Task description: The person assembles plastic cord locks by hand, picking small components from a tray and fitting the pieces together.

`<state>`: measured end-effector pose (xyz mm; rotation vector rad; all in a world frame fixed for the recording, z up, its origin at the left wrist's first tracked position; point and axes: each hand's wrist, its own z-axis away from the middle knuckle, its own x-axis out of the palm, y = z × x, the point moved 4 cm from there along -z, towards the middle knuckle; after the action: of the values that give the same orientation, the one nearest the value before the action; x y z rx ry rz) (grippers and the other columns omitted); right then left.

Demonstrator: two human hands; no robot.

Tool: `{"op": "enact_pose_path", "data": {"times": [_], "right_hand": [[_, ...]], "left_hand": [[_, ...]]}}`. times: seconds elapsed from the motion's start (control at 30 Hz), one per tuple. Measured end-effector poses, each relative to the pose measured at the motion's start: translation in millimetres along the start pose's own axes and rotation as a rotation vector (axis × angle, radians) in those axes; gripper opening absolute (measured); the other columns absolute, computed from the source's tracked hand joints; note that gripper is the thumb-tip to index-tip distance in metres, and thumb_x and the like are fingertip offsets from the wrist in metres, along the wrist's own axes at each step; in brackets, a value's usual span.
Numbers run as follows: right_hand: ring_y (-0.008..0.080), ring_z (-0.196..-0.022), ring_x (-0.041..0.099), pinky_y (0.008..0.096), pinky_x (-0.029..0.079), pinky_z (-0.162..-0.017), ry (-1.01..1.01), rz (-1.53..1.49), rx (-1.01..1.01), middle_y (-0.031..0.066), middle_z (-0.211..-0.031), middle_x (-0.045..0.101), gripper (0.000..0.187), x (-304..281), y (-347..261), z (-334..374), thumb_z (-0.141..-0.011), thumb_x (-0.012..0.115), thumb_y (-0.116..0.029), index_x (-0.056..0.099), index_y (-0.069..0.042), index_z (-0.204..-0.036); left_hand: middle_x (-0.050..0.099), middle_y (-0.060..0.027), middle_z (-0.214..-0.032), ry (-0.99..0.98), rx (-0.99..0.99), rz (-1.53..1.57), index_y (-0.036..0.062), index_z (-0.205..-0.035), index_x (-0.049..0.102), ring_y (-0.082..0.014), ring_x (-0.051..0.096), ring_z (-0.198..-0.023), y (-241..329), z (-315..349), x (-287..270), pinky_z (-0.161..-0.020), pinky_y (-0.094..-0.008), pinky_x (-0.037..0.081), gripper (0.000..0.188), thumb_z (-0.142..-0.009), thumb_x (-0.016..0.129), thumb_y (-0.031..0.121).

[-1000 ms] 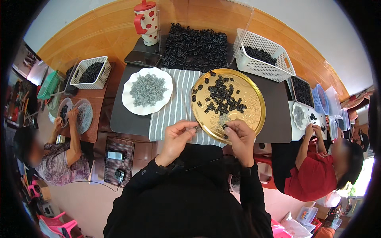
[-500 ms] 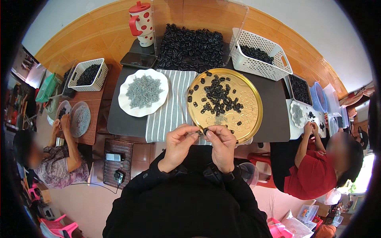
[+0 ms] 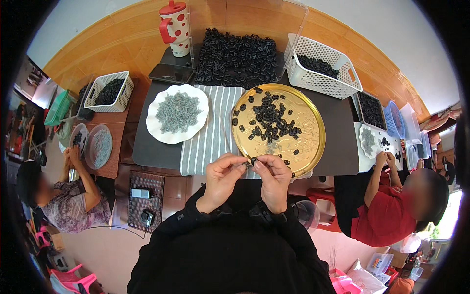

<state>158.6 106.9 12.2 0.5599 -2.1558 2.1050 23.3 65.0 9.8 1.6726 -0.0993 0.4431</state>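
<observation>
Brought the right hand (image 3: 273,183) leftward over the past second, off the near part of the gold tray (image 3: 308,117) to meet the left hand (image 3: 224,180). Now pinching a small, black, rounded part (image 3: 253,159) in the right fingertips, by the tray's near-left rim. Pinching a tiny piece (image 3: 246,163) in the left, too small to make out. Angling both hands inward, fingertips nearly touching, at the counter's (image 3: 339,147) near edge.
</observation>
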Motion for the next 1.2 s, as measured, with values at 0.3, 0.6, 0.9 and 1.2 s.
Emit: {"op": "enact_pose_path", "data": {"times": [0.3,0.6,0.9,1.2], "right_hand": [[0.0108,-0.075,0.061,0.0222,0.05,-0.071,0.01,-0.026,0.01,0.0071,-0.087,0.064,0.014,-0.8,1.4,0.5,-0.084,0.06,0.005,0.061,0.005,-0.098],[0.0098,-0.074,0.06,0.0215,0.048,-0.07,0.015,0.014,-0.001,0.0065,-0.084,0.065,0.012,1.3,-1.4,1.7,-0.084,0.06,0.006,0.061,0.004,-0.096],[0.0098,-0.073,0.06,0.0215,0.048,-0.07,0.013,-0.034,0.022,0.0067,-0.084,0.065,0.01,0.0,1.2,2.9,-0.085,0.06,0.006,0.062,0.004,-0.095],[0.0064,-0.075,0.055,0.0197,0.044,-0.068,-0.021,0.13,-0.089,0.0023,-0.084,0.062,0.008,5.4,-7.0,5.3,-0.084,0.063,0.005,0.063,0.004,-0.091]], "left_hand": [[0.054,-0.0016,-0.085,0.021,0.001,0.008,-0.003,-0.1,0.066,-0.0056,0.05,-0.073,-1.2,0.0,-1.2,-0.064,-0.0185,0.04,0.018,-0.085,0.057,-0.008],[0.054,-0.0019,-0.085,0.015,0.001,0.017,-0.0032,-0.099,0.066,-0.0059,0.051,-0.074,1.4,0.8,-0.2,-0.064,-0.0187,0.041,0.017,-0.084,0.058,-0.009],[0.055,-0.0015,-0.084,0.018,-0.008,0.038,-0.003,-0.098,0.066,-0.0058,0.051,-0.073,1.0,1.0,-0.2,-0.064,-0.0187,0.041,0.017,-0.085,0.058,-0.008],[0.057,-0.0023,-0.086,0.015,-0.004,0.028,-0.0015,-0.1,0.067,-0.0066,0.053,-0.071,-0.2,1.4,-0.2,-0.063,-0.0192,0.043,0.018,-0.085,0.059,-0.007]]}}
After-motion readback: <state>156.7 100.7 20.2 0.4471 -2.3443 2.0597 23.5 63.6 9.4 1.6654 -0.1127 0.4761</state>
